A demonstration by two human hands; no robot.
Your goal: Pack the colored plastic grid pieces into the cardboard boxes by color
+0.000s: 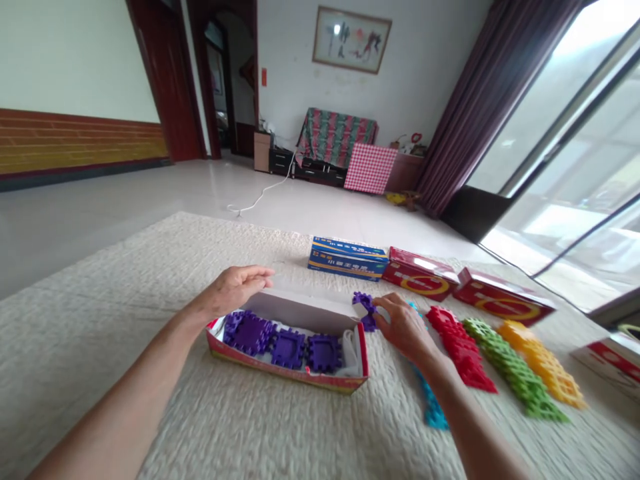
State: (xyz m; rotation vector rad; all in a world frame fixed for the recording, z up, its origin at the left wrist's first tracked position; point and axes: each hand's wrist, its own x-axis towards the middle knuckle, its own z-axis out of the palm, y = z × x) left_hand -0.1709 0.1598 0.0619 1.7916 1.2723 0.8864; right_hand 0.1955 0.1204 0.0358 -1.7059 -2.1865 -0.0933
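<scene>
A long red box [287,381] stands open on the quilted mat, its pale lid flap [305,303] raised at the back. Inside lie several purple interlocking plastic tiles [289,349] on white lining, with a clear plastic bundle [351,350] at the right end. My left hand [243,290] hovers over the box's back left corner, fingers stretched out and holding nothing. Just past the right end, my right hand [403,323] pinches a purple interlocking piece [367,307] between thumb and fingers. My right forearm partly hides a row of blue tiles [434,400].
To the right lie rows of red tiles [463,350], green tiles [515,367] and yellow tiles [543,360]. Behind them stand a blue box [347,260], a red box [420,273] and another red box [503,293]. A white-and-red box [613,363] sits at far right.
</scene>
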